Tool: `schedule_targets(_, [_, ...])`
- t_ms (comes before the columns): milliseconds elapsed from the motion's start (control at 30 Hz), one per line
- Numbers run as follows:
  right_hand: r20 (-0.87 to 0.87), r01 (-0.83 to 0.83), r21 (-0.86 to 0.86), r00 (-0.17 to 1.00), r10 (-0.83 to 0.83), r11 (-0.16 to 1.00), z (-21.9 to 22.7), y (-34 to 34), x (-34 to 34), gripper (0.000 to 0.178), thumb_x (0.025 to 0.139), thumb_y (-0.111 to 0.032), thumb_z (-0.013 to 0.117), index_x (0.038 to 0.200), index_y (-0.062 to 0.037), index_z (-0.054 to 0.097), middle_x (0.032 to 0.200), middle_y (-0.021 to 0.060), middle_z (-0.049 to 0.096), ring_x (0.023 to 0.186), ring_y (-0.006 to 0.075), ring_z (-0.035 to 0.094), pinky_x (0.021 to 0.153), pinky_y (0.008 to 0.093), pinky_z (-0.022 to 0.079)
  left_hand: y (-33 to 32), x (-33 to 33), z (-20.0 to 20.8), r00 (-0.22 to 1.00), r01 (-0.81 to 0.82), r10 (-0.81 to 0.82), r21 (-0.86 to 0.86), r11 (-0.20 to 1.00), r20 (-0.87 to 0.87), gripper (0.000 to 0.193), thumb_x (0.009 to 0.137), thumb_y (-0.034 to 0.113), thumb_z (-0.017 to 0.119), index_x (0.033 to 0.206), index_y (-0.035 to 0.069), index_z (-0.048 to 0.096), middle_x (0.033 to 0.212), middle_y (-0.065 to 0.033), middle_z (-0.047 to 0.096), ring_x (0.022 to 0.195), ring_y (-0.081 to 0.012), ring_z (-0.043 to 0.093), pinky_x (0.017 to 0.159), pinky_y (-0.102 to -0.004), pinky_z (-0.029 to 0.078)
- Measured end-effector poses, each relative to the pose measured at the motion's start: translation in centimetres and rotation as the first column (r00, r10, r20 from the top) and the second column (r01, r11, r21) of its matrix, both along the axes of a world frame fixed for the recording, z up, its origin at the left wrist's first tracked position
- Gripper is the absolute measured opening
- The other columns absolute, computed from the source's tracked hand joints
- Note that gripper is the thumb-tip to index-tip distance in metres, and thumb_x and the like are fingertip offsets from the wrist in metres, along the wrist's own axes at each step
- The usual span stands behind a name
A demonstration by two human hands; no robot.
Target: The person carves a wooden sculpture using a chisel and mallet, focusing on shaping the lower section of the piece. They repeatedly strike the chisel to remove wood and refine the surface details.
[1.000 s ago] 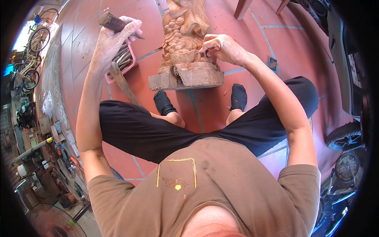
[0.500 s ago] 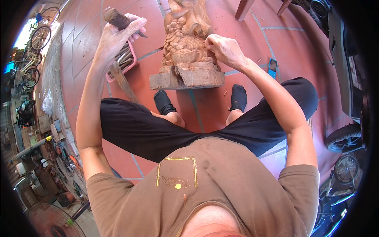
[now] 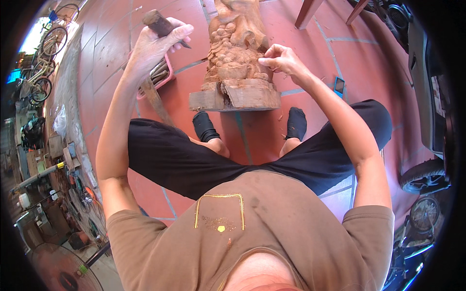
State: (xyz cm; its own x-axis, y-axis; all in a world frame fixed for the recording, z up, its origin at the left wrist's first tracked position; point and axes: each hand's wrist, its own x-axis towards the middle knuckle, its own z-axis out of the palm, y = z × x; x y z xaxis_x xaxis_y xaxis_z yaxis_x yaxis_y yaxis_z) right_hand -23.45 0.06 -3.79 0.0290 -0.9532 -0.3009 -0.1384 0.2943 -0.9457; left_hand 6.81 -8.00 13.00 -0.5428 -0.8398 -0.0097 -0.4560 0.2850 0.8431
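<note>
A reddish-brown wood carving (image 3: 236,51) with knobbly, rounded relief stands on a rough wooden base, split by a dark gap, beyond my feet. My left hand (image 3: 154,47), up to the left of the carving, is closed around a carving tool (image 3: 158,23). The tool has a thick brown wooden handle, and its dark pointed tip sticks out below my fingers toward the carving. At the carving's right side is my right hand (image 3: 287,63), fingers loosely bent, thumb and forefinger apart. I see nothing in it; whether its fingertips touch the wood I cannot tell.
A pink basket (image 3: 170,72) of tools lies left of the carving, with a wooden handle (image 3: 156,103) leaning by my knee. A phone (image 3: 339,86) rests on the red tiles at right. Wooden legs (image 3: 307,13) stand far right; a fan (image 3: 68,271) is near left.
My right hand has drawn back slightly from the carving's side, and its thumb and forefinger have spread. The left hand still grips the carving tool. The whole view has shifted a little.
</note>
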Motion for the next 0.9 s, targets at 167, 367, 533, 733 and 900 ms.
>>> schedule_targets(167, [-0.377, -0.083, -0.073, 0.925, 0.050, 0.994, 1.1, -0.4, 0.3, 0.022, 0.083, -0.024, 0.072, 0.082, -0.0021, 0.067, 0.070, 0.0041, 0.066, 0.063, 0.0107, 0.061, 0.061, 0.0280, 0.049, -0.1, -0.4, -0.2, 1.000, -0.008, 0.008, 0.005, 1.000, 0.021, 0.023, 0.094, 0.027, 0.065, 0.097, 0.004, 0.067, 0.084, -0.0027, 0.068, 0.075, -0.0077, 0.060, 0.067, -0.0222, 0.048])
schedule_targets(367, [-0.102, -0.035, -0.208, 0.995, 0.014, 0.977, 1.0, -0.6, 0.1, 0.010, 0.085, -0.013, 0.068, 0.088, -0.0040, 0.070, 0.074, 0.0035, 0.066, 0.064, 0.0112, 0.061, 0.062, 0.0279, 0.049, 0.0, -0.2, -0.2, 0.999, -0.023, 0.023, -0.014, 1.000, 0.034, 0.023, 0.094, 0.027, 0.065, 0.096, 0.004, 0.067, 0.083, -0.0031, 0.068, 0.074, -0.0077, 0.060, 0.067, -0.0224, 0.047])
schedule_targets(533, [-0.266, -0.133, -0.416, 0.964, 0.020, 0.899, 0.9, -0.6, 1.1, 0.005, 0.080, -0.002, 0.071, 0.084, -0.0041, 0.070, 0.080, -0.0005, 0.061, 0.071, 0.0083, 0.059, 0.064, 0.0265, 0.048, -0.3, -0.6, -0.6, 1.000, -0.004, 0.004, 0.018, 1.000, 0.002, 0.023, 0.094, 0.027, 0.065, 0.096, 0.004, 0.068, 0.083, -0.0025, 0.068, 0.074, -0.0071, 0.059, 0.067, -0.0222, 0.047])
schedule_targets(733, [-0.147, -0.125, -0.284, 0.985, 0.085, 0.951, 1.3, -0.8, 0.9, 0.003, 0.080, 0.001, 0.068, 0.080, -0.0027, 0.069, 0.079, 0.0021, 0.063, 0.070, 0.0091, 0.060, 0.062, 0.0253, 0.048, 0.0, -1.2, -1.0, 0.999, 0.047, -0.046, 0.015, 0.999, -0.015, 0.022, 0.094, 0.028, 0.066, 0.095, 0.006, 0.069, 0.082, -0.0006, 0.067, 0.074, -0.0061, 0.057, 0.068, -0.0221, 0.047])
schedule_targets(900, [-0.688, -0.192, -0.518, 0.672, -0.273, 0.833, -0.3, -1.7, -1.4, 0.023, 0.090, -0.025, 0.065, 0.080, -0.0043, 0.071, 0.080, 0.0112, 0.068, 0.069, 0.0240, 0.068, 0.066, 0.0400, 0.052, 0.4, -1.7, -0.6, 0.999, 0.045, -0.045, 0.029, 0.999, -0.018, 0.023, 0.094, 0.028, 0.066, 0.095, 0.006, 0.069, 0.081, -0.0007, 0.067, 0.073, -0.0064, 0.057, 0.068, -0.0227, 0.047])
